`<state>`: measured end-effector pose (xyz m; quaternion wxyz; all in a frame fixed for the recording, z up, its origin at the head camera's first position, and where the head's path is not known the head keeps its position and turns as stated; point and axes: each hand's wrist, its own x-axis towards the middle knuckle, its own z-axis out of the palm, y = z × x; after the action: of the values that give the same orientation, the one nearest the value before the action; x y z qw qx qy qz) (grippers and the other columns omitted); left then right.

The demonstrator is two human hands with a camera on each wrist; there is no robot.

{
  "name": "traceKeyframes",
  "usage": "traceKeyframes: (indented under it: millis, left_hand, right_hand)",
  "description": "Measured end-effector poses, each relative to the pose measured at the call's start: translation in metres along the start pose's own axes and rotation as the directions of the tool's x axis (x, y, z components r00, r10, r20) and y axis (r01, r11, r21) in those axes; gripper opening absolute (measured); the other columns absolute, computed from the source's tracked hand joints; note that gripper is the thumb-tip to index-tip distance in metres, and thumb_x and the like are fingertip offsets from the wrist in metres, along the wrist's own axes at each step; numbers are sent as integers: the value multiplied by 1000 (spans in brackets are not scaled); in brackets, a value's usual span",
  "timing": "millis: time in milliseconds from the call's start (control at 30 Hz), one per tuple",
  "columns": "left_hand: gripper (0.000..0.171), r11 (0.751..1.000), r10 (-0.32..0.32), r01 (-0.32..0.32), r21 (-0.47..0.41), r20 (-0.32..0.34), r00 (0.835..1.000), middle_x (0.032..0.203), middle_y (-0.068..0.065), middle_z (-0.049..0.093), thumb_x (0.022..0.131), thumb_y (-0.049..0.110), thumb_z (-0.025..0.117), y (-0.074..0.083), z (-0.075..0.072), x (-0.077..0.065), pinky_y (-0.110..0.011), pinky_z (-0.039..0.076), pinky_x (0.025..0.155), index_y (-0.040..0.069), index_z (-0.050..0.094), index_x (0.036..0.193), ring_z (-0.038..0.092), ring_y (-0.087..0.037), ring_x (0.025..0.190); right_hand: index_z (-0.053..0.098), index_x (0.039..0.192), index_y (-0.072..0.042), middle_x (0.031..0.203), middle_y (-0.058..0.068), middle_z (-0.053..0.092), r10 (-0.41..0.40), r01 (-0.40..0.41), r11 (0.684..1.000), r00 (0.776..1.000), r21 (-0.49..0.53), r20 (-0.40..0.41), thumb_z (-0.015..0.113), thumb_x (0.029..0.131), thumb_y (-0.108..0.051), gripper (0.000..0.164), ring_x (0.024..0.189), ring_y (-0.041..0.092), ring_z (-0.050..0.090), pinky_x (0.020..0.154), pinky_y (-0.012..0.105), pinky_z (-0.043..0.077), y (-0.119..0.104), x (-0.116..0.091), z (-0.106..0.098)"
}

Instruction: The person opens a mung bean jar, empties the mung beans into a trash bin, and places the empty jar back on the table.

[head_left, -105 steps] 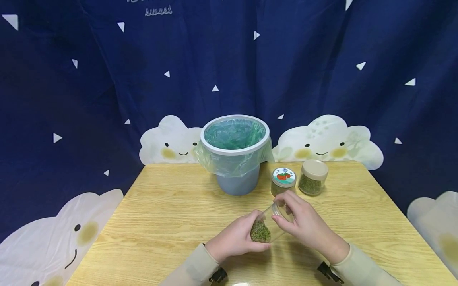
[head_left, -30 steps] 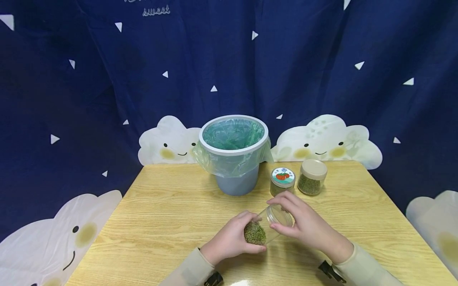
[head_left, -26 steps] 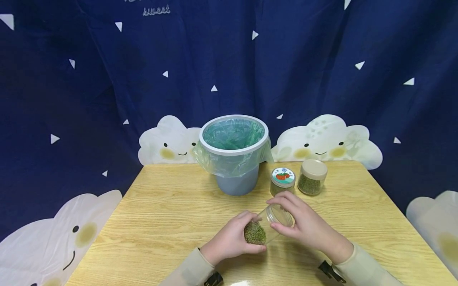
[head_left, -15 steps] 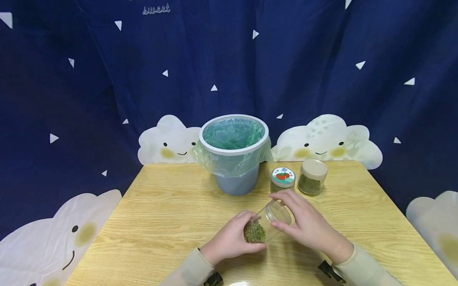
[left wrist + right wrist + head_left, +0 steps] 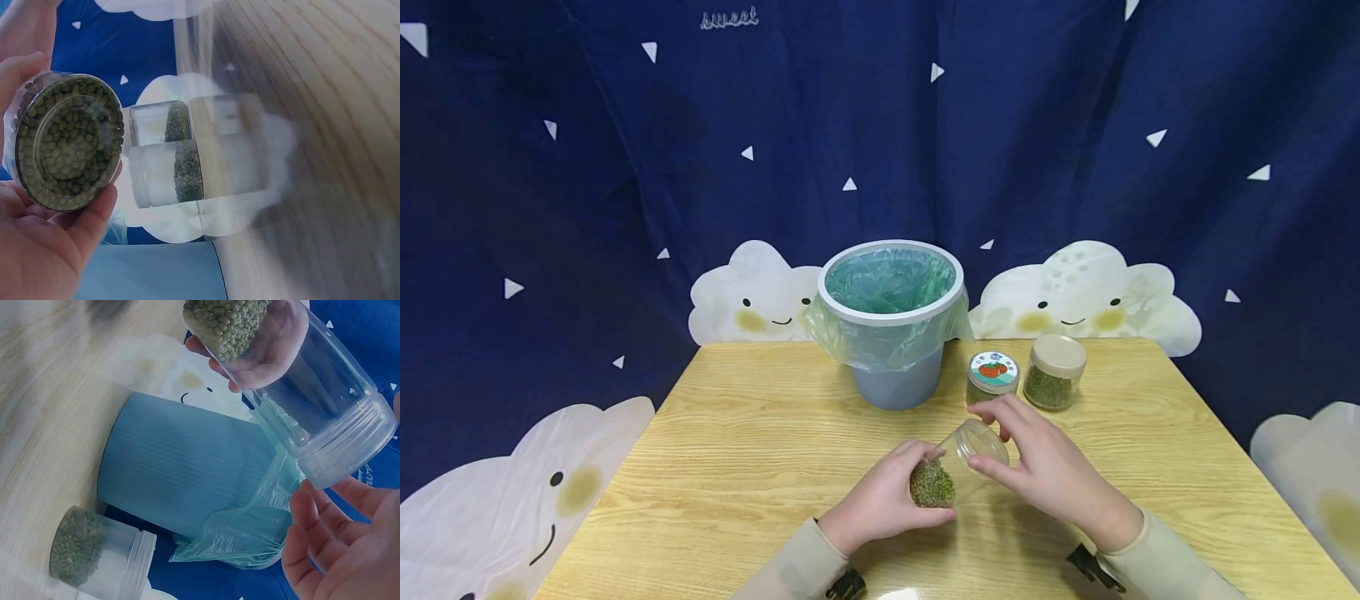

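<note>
In the head view my left hand (image 5: 883, 500) holds the lower end of a clear jar (image 5: 970, 450) tilted above the table. Green mung beans (image 5: 932, 485) lie heaped near its base, which faces the left wrist camera. My right hand (image 5: 1045, 467) curves around the jar's clear, ribbed lid end (image 5: 347, 440). Its thumb touches the rim, and its index fingertip stands slightly off it. Whether that end is a fitted clear lid or a threaded mouth is hard to tell. Behind the right hand stands a bean jar with a tomato-printed lid (image 5: 992, 369), partly hidden.
A grey-blue bin (image 5: 898, 387) with a green plastic liner (image 5: 887, 283) stands at the back of the wooden table (image 5: 737, 450). Another bean jar with a beige lid (image 5: 1055, 372) is at the back right. A dark blue curtain (image 5: 820, 108) hangs behind the table.
Since 3.5 seconds ago the jar and left hand have shifted slightly left. Over the last second the jar's upper end has risen a little, and the right fingers have shifted around it.
</note>
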<state>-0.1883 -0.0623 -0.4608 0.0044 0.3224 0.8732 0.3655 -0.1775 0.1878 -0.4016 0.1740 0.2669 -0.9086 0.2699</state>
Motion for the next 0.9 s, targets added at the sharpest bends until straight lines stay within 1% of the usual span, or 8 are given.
traceKeyframes:
  millis: [200, 433, 533, 667, 767, 900]
  left_hand:
    - [67, 1000, -4, 4, 7, -3, 1000, 124, 3, 64, 80, 39, 89, 0, 0, 2, -25, 52, 97, 15, 59, 136, 58, -1, 105]
    - [67, 1000, 5, -5, 13, -2, 1000, 127, 0, 65, 81, 41, 88, 1, -1, 1, -25, 52, 97, 15, 58, 136, 59, -2, 107]
    - [67, 1000, 9, -9, 16, 2, 1000, 127, -1, 65, 81, 42, 88, 1, -2, 1, -25, 52, 97, 15, 58, 136, 59, -2, 107]
    - [67, 1000, 19, -19, 19, 11, 1000, 126, 1, 64, 82, 43, 87, 1, -2, 1, -25, 52, 98, 16, 58, 136, 58, -1, 107]
    - [66, 999, 27, -28, 19, 16, 999, 124, 5, 63, 83, 45, 86, 0, -2, 0, -24, 52, 98, 16, 58, 135, 58, -1, 107]
    - [66, 999, 31, -32, 16, 21, 999, 123, 5, 63, 83, 47, 85, 0, -2, 0, -24, 52, 98, 15, 59, 134, 58, -1, 106]
  right_hand:
    - [60, 132, -29, 113, -15, 57, -8, 8, 999, 1000, 50, -2, 79, 90, -42, 49, 85, 4, 51, 62, 20, 44, -1, 0, 0]
    - [62, 128, -29, 114, -15, 57, -15, 16, 996, 1000, 84, -9, 80, 90, -38, 44, 85, 3, 50, 66, 21, 46, 0, 0, 0]
    - [62, 127, -29, 114, -15, 57, -21, 22, 995, 1000, 98, -11, 81, 90, -37, 43, 86, 3, 50, 66, 21, 46, 1, -1, 1]
    - [63, 127, -28, 118, -15, 58, -44, 46, 993, 999, 106, -19, 82, 89, -34, 43, 87, 3, 51, 66, 21, 48, 2, -2, 2]
    - [64, 128, -27, 121, -14, 59, -80, 83, 992, 996, 95, -38, 83, 88, -30, 45, 90, 3, 55, 72, 24, 52, 3, -2, 3]
    - [64, 130, -24, 124, -11, 59, -134, 139, 986, 989, 91, -56, 83, 87, -25, 47, 100, 6, 61, 82, 29, 58, 4, -1, 3]
